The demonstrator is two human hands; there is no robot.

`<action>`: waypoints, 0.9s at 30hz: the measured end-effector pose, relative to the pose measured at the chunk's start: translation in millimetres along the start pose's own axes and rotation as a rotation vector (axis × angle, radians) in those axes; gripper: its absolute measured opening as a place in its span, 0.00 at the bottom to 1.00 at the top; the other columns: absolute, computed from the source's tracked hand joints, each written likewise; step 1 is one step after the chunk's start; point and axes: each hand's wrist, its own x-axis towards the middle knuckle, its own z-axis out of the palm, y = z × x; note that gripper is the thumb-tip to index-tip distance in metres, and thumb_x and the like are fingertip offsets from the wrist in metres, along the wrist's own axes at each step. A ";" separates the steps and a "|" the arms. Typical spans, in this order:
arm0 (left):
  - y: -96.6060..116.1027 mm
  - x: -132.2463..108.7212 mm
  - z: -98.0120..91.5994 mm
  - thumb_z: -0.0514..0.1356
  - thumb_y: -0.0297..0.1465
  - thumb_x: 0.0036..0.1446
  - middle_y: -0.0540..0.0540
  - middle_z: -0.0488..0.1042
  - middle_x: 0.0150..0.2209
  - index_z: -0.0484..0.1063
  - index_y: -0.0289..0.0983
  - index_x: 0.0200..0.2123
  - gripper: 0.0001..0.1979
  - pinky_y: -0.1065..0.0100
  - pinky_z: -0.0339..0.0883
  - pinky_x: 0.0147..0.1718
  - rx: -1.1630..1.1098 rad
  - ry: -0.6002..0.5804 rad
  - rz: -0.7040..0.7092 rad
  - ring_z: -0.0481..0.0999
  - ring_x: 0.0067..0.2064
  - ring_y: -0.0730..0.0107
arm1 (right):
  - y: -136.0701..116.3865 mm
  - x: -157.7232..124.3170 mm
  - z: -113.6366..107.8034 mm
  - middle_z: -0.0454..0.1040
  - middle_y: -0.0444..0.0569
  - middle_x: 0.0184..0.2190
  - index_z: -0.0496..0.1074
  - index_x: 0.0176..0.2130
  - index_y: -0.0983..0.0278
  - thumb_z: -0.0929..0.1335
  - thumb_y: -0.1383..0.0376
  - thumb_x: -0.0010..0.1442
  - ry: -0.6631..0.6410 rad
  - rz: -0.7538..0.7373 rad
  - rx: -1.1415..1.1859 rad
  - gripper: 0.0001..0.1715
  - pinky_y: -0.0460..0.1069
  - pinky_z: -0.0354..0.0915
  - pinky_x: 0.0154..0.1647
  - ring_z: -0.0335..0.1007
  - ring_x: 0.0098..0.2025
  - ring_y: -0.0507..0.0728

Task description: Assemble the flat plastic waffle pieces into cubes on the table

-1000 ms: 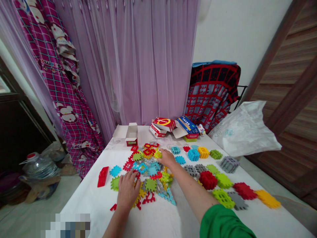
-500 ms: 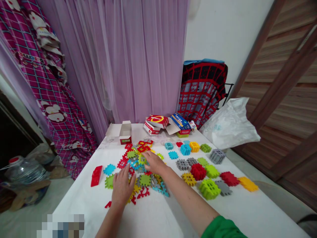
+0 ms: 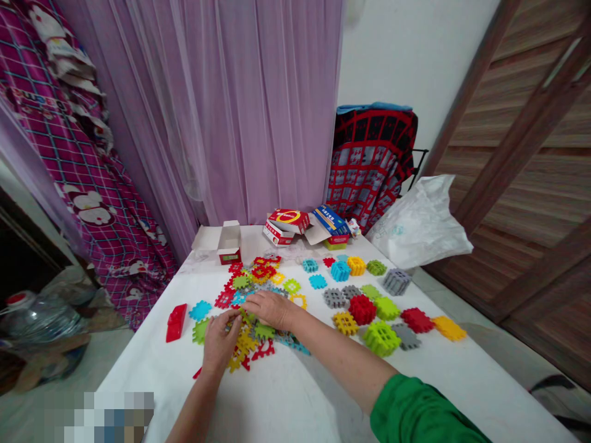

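Pulling the right hand (image 3: 272,307) back from the far side of the tile pile (image 3: 253,274) to its middle on the worktop (image 3: 300,394), meeting the left hand (image 3: 220,340) there; both hands palm-down, fingers curled, grip impossible to tell

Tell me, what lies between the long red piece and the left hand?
A flat green tile lies there, just short of the left hand, in the head view.

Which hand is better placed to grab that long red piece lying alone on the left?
Likely left: the left hand lies on the pile's left edge, nearest the red piece; the right hand is farther right.
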 end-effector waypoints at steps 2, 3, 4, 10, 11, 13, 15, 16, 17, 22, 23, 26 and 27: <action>1.0 0.2 0.3 0.56 0.41 0.55 0.47 0.83 0.36 0.76 0.44 0.38 0.13 0.42 0.50 0.62 -0.034 -0.016 -0.026 0.80 0.42 0.57 | 0.9 -0.5 4.3 0.71 0.53 0.53 0.63 0.58 0.63 0.66 0.71 0.63 0.013 0.015 0.006 0.25 0.53 0.65 0.53 0.67 0.51 0.58; 1.8 0.1 0.4 0.56 0.41 0.54 0.47 0.83 0.35 0.76 0.44 0.38 0.13 0.41 0.50 0.63 -0.047 -0.022 -0.037 0.80 0.41 0.57 | 0.9 -1.0 7.1 0.71 0.53 0.53 0.64 0.58 0.62 0.64 0.72 0.64 0.023 0.038 0.018 0.24 0.52 0.66 0.53 0.68 0.51 0.57; 2.7 -0.1 0.4 0.57 0.40 0.54 0.48 0.83 0.34 0.76 0.43 0.37 0.12 0.41 0.49 0.63 -0.056 -0.028 -0.045 0.80 0.40 0.58 | 0.6 -1.5 10.4 0.70 0.53 0.54 0.64 0.59 0.61 0.63 0.72 0.64 0.039 0.073 0.035 0.24 0.52 0.66 0.53 0.68 0.52 0.56; 6.9 -3.7 1.0 0.57 0.38 0.54 0.49 0.82 0.33 0.75 0.43 0.35 0.09 0.42 0.47 0.64 -0.039 -0.029 -0.052 0.80 0.40 0.61 | -7.7 -2.7 26.6 0.73 0.54 0.52 0.67 0.57 0.64 0.63 0.75 0.59 0.134 0.334 0.259 0.27 0.52 0.67 0.55 0.69 0.53 0.58; 7.3 -4.4 0.9 0.57 0.37 0.54 0.50 0.82 0.33 0.75 0.43 0.34 0.08 0.43 0.47 0.64 -0.036 -0.029 -0.049 0.80 0.40 0.62 | -9.2 -2.3 27.1 0.74 0.54 0.50 0.68 0.55 0.65 0.63 0.76 0.58 0.135 0.375 0.284 0.26 0.53 0.66 0.56 0.69 0.53 0.58; 8.0 -5.3 0.5 0.57 0.37 0.55 0.50 0.82 0.34 0.75 0.43 0.35 0.08 0.44 0.47 0.64 -0.033 -0.030 -0.040 0.80 0.40 0.63 | -11.0 -1.2 25.7 0.75 0.55 0.50 0.70 0.54 0.66 0.63 0.75 0.57 0.125 0.434 0.308 0.25 0.55 0.64 0.58 0.69 0.53 0.59; 8.6 -5.8 0.1 0.56 0.36 0.56 0.50 0.82 0.34 0.75 0.43 0.35 0.08 0.45 0.48 0.64 -0.032 -0.031 -0.030 0.80 0.40 0.63 | -10.2 0.1 21.6 0.74 0.55 0.51 0.71 0.53 0.66 0.64 0.74 0.56 0.112 0.439 0.326 0.25 0.55 0.63 0.59 0.69 0.54 0.59; 8.9 -5.9 0.0 0.56 0.36 0.56 0.50 0.82 0.35 0.75 0.43 0.35 0.08 0.45 0.48 0.63 -0.030 -0.029 -0.026 0.79 0.40 0.63 | -8.5 0.8 18.8 0.73 0.56 0.53 0.70 0.54 0.66 0.65 0.73 0.55 0.106 0.421 0.334 0.26 0.55 0.62 0.59 0.68 0.55 0.60; 9.2 -6.1 0.0 0.56 0.36 0.57 0.49 0.82 0.35 0.75 0.43 0.36 0.08 0.45 0.49 0.63 -0.028 -0.025 -0.023 0.79 0.41 0.62 | -6.0 1.6 15.8 0.71 0.56 0.55 0.70 0.55 0.66 0.66 0.73 0.55 0.093 0.390 0.340 0.28 0.56 0.61 0.61 0.66 0.57 0.60; 9.8 -6.9 0.1 0.55 0.33 0.56 0.48 0.81 0.39 0.75 0.43 0.38 0.09 0.44 0.51 0.62 -0.010 -0.008 -0.009 0.78 0.45 0.61 | 14.1 10.7 0.1 0.61 0.52 0.65 0.65 0.61 0.60 0.68 0.72 0.52 -0.091 0.206 0.309 0.37 0.58 0.57 0.64 0.59 0.64 0.61; 9.9 -7.0 0.0 0.55 0.32 0.55 0.48 0.81 0.39 0.75 0.43 0.38 0.10 0.45 0.51 0.62 -0.006 -0.008 -0.006 0.78 0.45 0.61 | 17.6 13.6 -2.4 0.62 0.51 0.65 0.65 0.61 0.58 0.69 0.71 0.52 -0.139 0.186 0.293 0.37 0.58 0.58 0.63 0.60 0.64 0.61; 10.0 -7.0 -0.3 0.55 0.31 0.55 0.49 0.81 0.38 0.75 0.44 0.38 0.10 0.45 0.52 0.62 0.002 -0.010 0.002 0.78 0.45 0.61 | 22.5 22.0 -7.4 0.66 0.48 0.62 0.66 0.60 0.55 0.71 0.70 0.52 -0.226 0.143 0.239 0.36 0.57 0.62 0.60 0.64 0.61 0.61; 10.0 -7.0 -0.4 0.55 0.31 0.55 0.49 0.81 0.38 0.75 0.44 0.38 0.10 0.45 0.52 0.62 0.004 -0.010 0.004 0.79 0.45 0.61 | 22.4 24.2 -8.3 0.68 0.48 0.61 0.67 0.59 0.56 0.71 0.70 0.52 -0.236 0.133 0.224 0.36 0.57 0.63 0.59 0.65 0.60 0.61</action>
